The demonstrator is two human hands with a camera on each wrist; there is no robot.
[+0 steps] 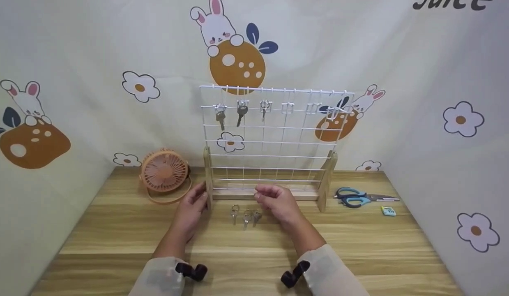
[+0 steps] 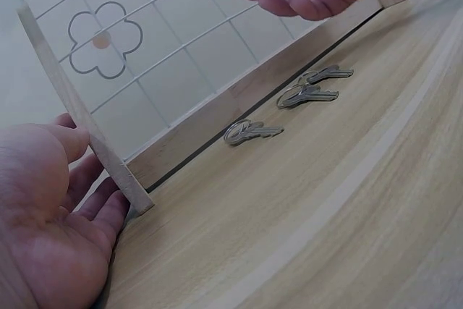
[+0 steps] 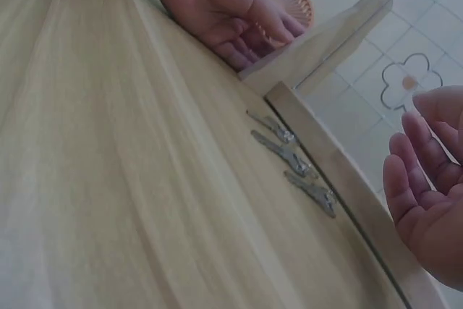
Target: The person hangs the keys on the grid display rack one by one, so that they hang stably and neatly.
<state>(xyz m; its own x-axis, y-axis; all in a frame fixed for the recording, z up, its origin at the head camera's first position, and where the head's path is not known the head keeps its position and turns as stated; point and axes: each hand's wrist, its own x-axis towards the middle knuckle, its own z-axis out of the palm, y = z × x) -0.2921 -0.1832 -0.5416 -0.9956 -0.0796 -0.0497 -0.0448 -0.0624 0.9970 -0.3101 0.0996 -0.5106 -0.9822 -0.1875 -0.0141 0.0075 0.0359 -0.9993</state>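
A white wire grid rack (image 1: 270, 156) stands upright on wooden legs. My left hand (image 1: 192, 205) is beside its left wooden leg (image 2: 87, 113), with loosely bent fingers against the leg's outer side. My right hand (image 1: 281, 203) hovers before the rack's lower bar, its fingers loosely curled and nothing visible in them. Three keys with rings lie on the table between the hands: a left key (image 1: 234, 214), a middle key (image 1: 247, 220) and a right key (image 1: 257, 217). Higher up, three more keys hang from the left hooks, among them a dark key (image 1: 242, 114).
An orange fan (image 1: 164, 172) stands left of the rack. Blue-handled scissors (image 1: 355, 198) and a small light-blue item (image 1: 388, 211) lie to its right. White hooks (image 1: 314, 108) without keys line the grid's right half. Printed cloth (image 1: 94, 53) encloses the wooden table (image 1: 238, 263).
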